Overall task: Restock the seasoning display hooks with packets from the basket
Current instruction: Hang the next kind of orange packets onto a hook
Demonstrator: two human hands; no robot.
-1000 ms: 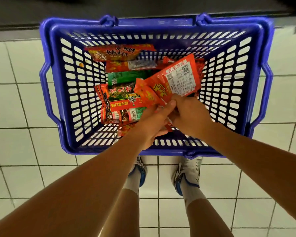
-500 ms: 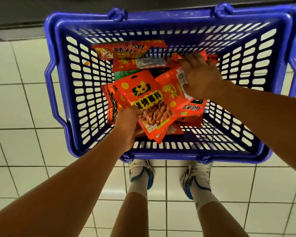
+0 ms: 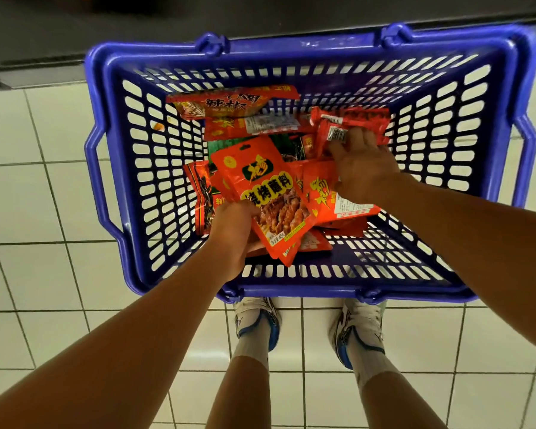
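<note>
Item 1, floor [image 3: 44, 196]: pale tiles, on which the basket stands

Item 2, basket [image 3: 106, 168]: blue plastic, slotted walls, just ahead of my shoes [image 3: 257, 320]; display hooks not in view, so restocking proper is not yet begun, as I judge it

Item 3, left hand [image 3: 235, 233]: at 7 o'clock within the basket, fingers curled round the lower left corner of the barbecue packet [image 3: 270, 193], gripping it. Under that packet I read at least one more orange edge in the same grip; exact count I cannot tell

Item 4, loose packets [image 3: 229, 103]: red and orange, piled from 12 o'clock to the centre, one green packet [image 3: 220, 147] partly buried among them

Item 5, right hand [image 3: 365, 171]: at 2 o'clock, fingers bent over the small red sachets [image 3: 353, 125] and pinching them; the palm lies over another orange packet [image 3: 331, 196]

Handling note, my judgement: step in hand is gathering a matched bunch. I would take only like designs, stack them with the punched hanger ends facing one way, and grip near the lower corner so the holes stay free for the hook. Slippery film; lift clear of the pile before squaring the stack
</note>
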